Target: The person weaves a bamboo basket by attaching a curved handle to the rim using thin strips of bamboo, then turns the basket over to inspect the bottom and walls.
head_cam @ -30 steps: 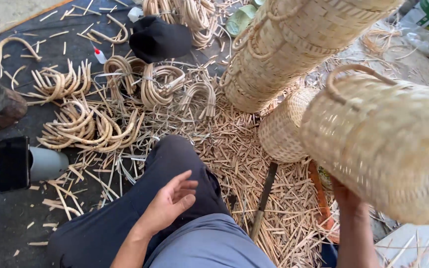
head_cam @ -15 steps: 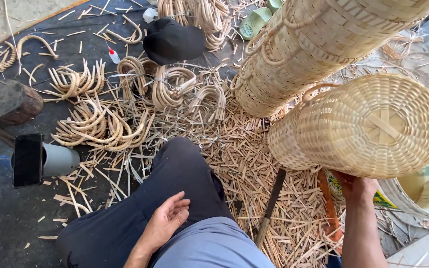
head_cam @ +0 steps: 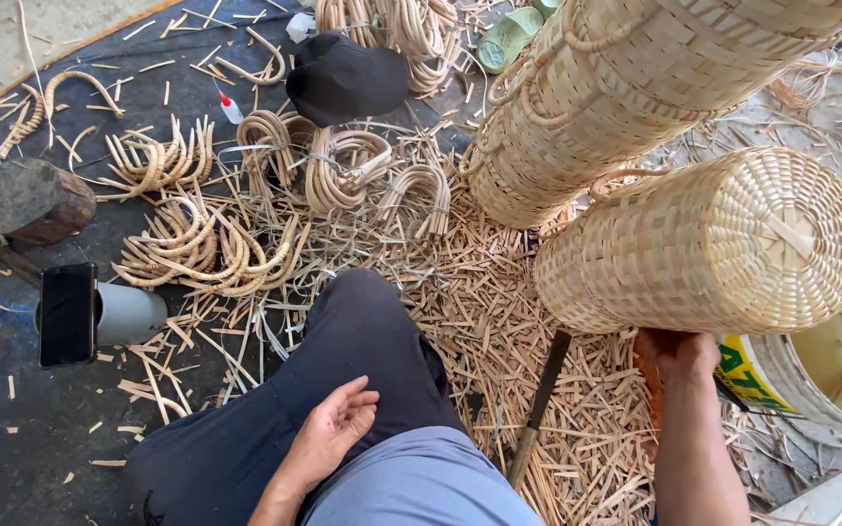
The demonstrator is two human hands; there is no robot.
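Observation:
My right hand [head_cam: 676, 354] grips the lower rim of a woven bamboo basket [head_cam: 704, 244] that lies on its side, its round base turned to the right. My left hand [head_cam: 335, 432] rests open on my thigh in dark trousers [head_cam: 343, 360], holding nothing. A tall stack of similar woven baskets [head_cam: 626, 88] leans just behind the held one. A dark-bladed knife with a wooden handle [head_cam: 538, 409] lies on the bamboo scraps between my leg and my right arm.
Bundles of bent cane handles [head_cam: 275, 205] and short bamboo offcuts [head_cam: 499, 312] litter the dark ground sheet. A phone propped on a grey cup [head_cam: 90, 314] stands at left, near a wooden block [head_cam: 31, 200]. A black cap [head_cam: 343, 78] lies behind; a pale bucket [head_cam: 830, 375] sits at right.
The held basket has swung down and away, from filling the right of the view to lying on its side near the stack. My left hand stayed on my thigh.

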